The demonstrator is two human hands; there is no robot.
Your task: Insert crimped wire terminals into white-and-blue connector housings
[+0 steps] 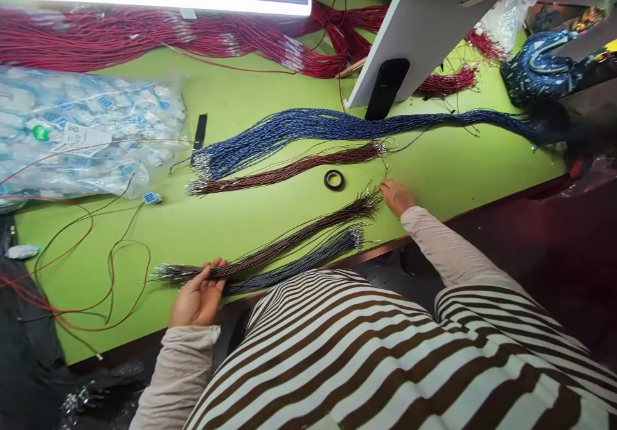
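My left hand (198, 295) is closed round the left part of a bundle of thin dark brown wires (294, 238), just short of its silvery terminals. At the bundle's right end, the fingers of my right hand (397, 197) are pinched together on what looks like a thin wire; its tip is too small to make out. A grey-black wire bundle (294, 267) lies alongside, nearer my body. Farther back rest a reddish-brown wire bundle (289, 171) and a long blue wire bundle (308, 123). Between the brown bundles sits a roll of black tape (334, 180).
A clear bag of white-and-blue connectors (87, 131) lies at left, with loose red and black wires (113, 269) before it. Red cable bundles (193, 38) line the back. A dark phone (387, 88) leans against a white upright panel (409, 38). The green table's (457, 166) front edge runs close to me.
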